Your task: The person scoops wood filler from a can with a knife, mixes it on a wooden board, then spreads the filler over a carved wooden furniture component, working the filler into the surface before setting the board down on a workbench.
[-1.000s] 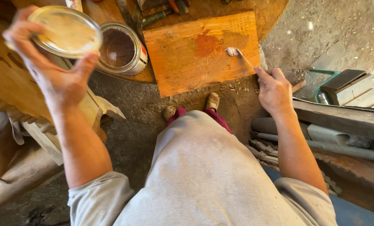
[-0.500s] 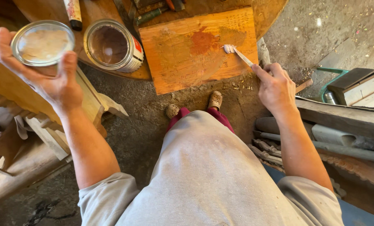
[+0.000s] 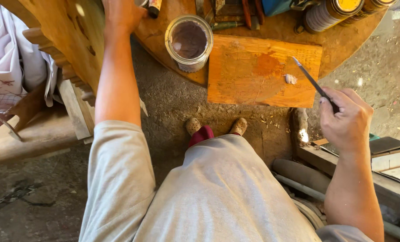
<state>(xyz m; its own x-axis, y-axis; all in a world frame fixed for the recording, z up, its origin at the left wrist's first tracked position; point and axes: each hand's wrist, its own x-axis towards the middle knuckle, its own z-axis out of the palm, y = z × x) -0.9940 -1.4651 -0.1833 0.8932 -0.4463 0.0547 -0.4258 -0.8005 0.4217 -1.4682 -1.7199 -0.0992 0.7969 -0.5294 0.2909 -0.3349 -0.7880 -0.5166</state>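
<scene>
A: What has changed since a moment ago?

B: The left hand (image 3: 121, 13) held a round lid up over the left side before; now it reaches far out to the top edge of the view, by the far-left rim of the round wooden table (image 3: 271, 31). Its fingers run out of sight there, so I cannot tell what they grip. The lid no longer shows.

A: And the right hand (image 3: 345, 118)?

B: Nearer, on the right, its fingers are pinched narrow around the handle of a thin putty knife (image 3: 314, 84). Earlier the blade tip touched the board; now it is lifted off, slanting up and left over the board's right edge.

A: Where is the putty?

B: A small pale dab of putty (image 3: 290, 79) lies on the orange wooden board (image 3: 253, 71), just left of the blade, apart from it.

A: Containers?

B: The open can (image 3: 189, 42) stands just left of the board, on the table's near edge. Inside it looks brownish and nearly empty, with a pale smear on the wall. Farther right, two closed yellow-topped cans (image 3: 339, 11) lie at the table's far edge; their contents are hidden
</scene>
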